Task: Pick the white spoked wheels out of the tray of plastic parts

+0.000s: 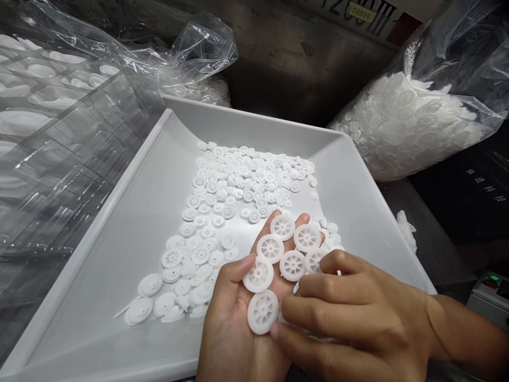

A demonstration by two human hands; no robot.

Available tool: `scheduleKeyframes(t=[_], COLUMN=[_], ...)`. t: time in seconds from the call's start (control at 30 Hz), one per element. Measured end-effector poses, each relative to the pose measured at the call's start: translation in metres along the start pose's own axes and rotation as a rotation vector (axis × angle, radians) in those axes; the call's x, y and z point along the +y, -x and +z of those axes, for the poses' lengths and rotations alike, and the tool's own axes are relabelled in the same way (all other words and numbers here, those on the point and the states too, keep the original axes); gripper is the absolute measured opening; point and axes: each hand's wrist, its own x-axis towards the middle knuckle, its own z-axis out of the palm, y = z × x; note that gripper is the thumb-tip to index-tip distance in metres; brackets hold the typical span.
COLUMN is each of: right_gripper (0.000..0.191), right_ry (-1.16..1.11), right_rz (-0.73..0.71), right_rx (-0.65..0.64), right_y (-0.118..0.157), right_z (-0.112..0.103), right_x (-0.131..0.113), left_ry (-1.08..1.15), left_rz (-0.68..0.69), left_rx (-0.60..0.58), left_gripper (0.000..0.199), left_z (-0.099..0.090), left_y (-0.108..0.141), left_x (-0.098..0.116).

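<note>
The left fingers point(303, 218) lie open, palm up, bearing white plastic spoked wheels point(270, 248); the right fingers point(318, 286) curl against them from 3 o'clock, grip unclear. Tilting that flat palm could spill wheels into the white plastic tray point(246, 119) at 12 o'clock.
</note>
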Motion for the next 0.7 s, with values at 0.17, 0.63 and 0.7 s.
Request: scheduleKeyframes(t=[0.17,0.63,0.7], right_gripper=[0.034,0.030,0.030], right_ry=[0.014,0.059,0.061], right_rz=[-0.001,0.021,0.036], right_rx=[-0.045,-0.080,-0.080], right_y=[-0.0005,0.0011,0.0010], right_z=[-0.0010,0.0026,0.0031], right_x=[0.0005,-0.0006,-0.0014], left_ry=[0.033,0.090,0.093], left_rz=[-0.024,-0.041,-0.050], left_rx=[-0.020,-0.014,0.008], left_gripper=[0.053,0.053,0.053], left_z=[-0.0003,0.0047,0.0047], left_y=[0.0001,-0.0039,-0.0038], left_x=[0.0020,0.0008,0.0018])
